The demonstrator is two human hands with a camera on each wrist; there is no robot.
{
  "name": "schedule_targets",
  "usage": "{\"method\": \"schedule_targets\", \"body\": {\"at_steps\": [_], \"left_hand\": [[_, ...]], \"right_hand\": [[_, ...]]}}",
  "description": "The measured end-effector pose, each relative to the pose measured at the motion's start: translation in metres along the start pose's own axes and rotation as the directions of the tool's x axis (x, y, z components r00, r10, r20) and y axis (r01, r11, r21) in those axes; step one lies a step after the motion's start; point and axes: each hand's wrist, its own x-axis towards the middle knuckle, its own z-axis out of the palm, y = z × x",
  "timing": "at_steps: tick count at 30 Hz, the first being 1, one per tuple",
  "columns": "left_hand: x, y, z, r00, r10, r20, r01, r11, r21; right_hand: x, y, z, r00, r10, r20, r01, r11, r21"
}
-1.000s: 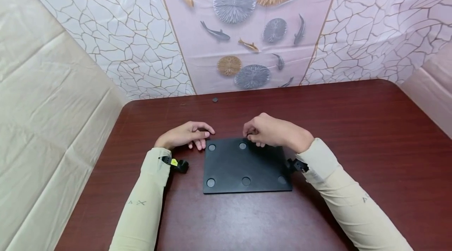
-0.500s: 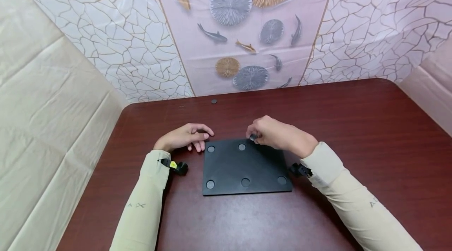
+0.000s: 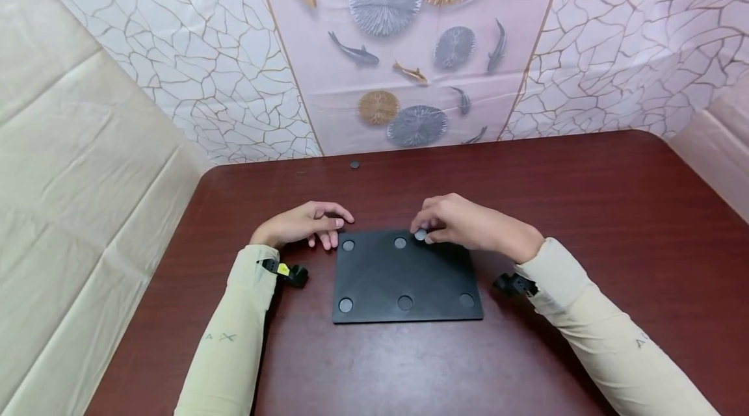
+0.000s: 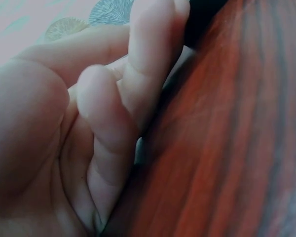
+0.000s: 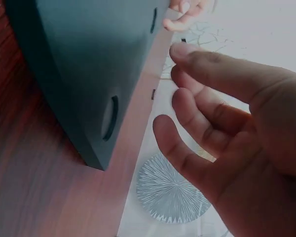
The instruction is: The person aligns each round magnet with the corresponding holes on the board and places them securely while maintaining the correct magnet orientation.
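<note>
In the head view, a black rectangular board [image 3: 430, 273] lies flat on the table. Round recesses line its two long sides; the far-left [image 3: 348, 246] and near-left [image 3: 346, 305] circles look lighter grey than the near-middle one [image 3: 405, 302]. My right hand [image 3: 476, 224] pinches a small round grey disc [image 3: 420, 234] between thumb and fingertips, just over the board's far edge. It covers the far-right corner, where the right wrist view shows another round recess [image 5: 111, 118]. My left hand [image 3: 298, 224] rests beside the far-left corner with relaxed fingers, holding nothing.
A small dark disc [image 3: 354, 165] lies near the back edge of the reddish-brown table [image 3: 585, 208]. Behind the table hangs a patterned cloth [image 3: 409, 65], and a plain pale cloth [image 3: 88, 208] stands along the left side.
My right hand has shifted a little to the right and nearer, and the pinched disc has come into view with its flat face showing. My left hand has stayed in place.
</note>
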Motion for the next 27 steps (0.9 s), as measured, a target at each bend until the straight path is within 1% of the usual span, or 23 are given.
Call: {"method": "schedule_targets", "body": {"at_steps": [4,8,11,14,19,24,27], "left_hand": [[0.0,0.0,-0.001,1.0,-0.005,-0.003,0.005,1.0,-0.003],[0.0,-0.002,-0.001,1.0,-0.003,0.003,0.003,1.0,0.001],[0.001,-0.002,-0.001,1.0,0.006,0.007,-0.006,1.0,0.005],[0.002,-0.003,0.0,1.0,0.011,0.008,-0.011,1.0,0.002],[0.002,-0.002,0.0,1.0,0.011,0.002,-0.011,1.0,-0.004],[0.001,0.0,0.0,1.0,0.014,0.0,-0.014,1.0,-0.006],[0.001,-0.001,-0.001,1.0,0.015,0.004,-0.015,1.0,-0.012]], "right_hand": [[-0.004,-0.001,-0.003,0.999,-0.024,0.023,0.023,0.999,0.032],[-0.007,-0.001,-0.006,0.995,-0.032,0.093,0.024,0.996,0.083],[-0.011,-0.002,-0.008,0.988,-0.022,0.155,0.004,0.993,0.12],[-0.014,-0.003,-0.01,0.974,-0.012,0.226,-0.021,0.99,0.142],[-0.016,-0.007,-0.012,0.943,0.014,0.332,-0.071,0.985,0.159],[-0.018,-0.01,-0.011,0.917,0.047,0.396,-0.132,0.973,0.19],[-0.018,-0.011,-0.009,0.909,0.052,0.414,-0.143,0.971,0.191]]}}
